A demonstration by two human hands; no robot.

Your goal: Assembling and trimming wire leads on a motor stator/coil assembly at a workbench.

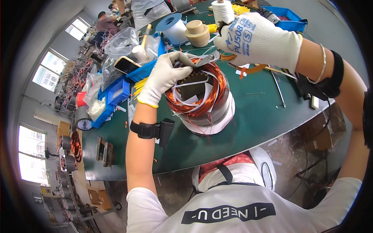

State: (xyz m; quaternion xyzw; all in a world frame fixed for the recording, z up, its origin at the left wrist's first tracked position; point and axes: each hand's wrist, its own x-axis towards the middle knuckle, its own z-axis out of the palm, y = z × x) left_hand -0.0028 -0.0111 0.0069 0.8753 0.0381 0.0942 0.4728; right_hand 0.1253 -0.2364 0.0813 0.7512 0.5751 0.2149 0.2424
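A motor stator stands upright on the table, with copper windings ringing its top and strips of white insulation paper in its bore. My gloved left hand rests at the far left rim of the windings, thumb and fingers pinched together. Whatever lies between those fingertips is hidden. In my gloved right hand is a pair of scissors with orange handles. The scissor blades point left over the far rim of the windings, close to my left fingertips.
Blue bins holding bags and a phone stand to the left. Beyond the stator are a blue spool, a beige spool and white thread. A thin metal rod lies right on the green table.
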